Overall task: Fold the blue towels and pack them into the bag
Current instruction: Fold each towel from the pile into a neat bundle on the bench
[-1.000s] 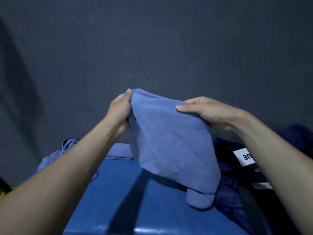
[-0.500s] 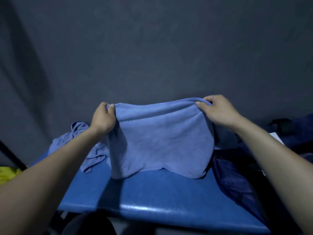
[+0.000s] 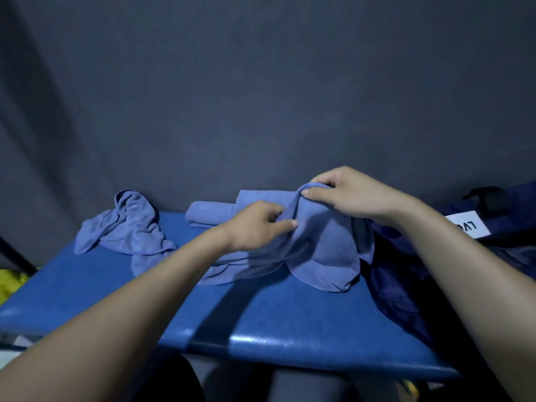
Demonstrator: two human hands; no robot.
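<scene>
A light blue towel (image 3: 322, 256) droops onto the blue table (image 3: 261, 314) at centre right. My right hand (image 3: 351, 192) pinches its raised top edge. My left hand (image 3: 258, 224) grips the cloth just below and to the left of that. Behind them lies a folded blue towel (image 3: 208, 216). A crumpled blue towel (image 3: 127, 227) sits at the back left. The dark navy bag (image 3: 406, 285) with a white label (image 3: 467, 226) lies at the right end of the table.
A dark grey wall stands close behind the table. Something yellow (image 3: 11, 282) shows past the table's left edge beside a dark bar. The table's front edge runs across the lower view, with my legs below it.
The towel was held spread wide between both hands; now the hands have come together near its right side and the cloth has dropped onto the table. The view has tilted down.
</scene>
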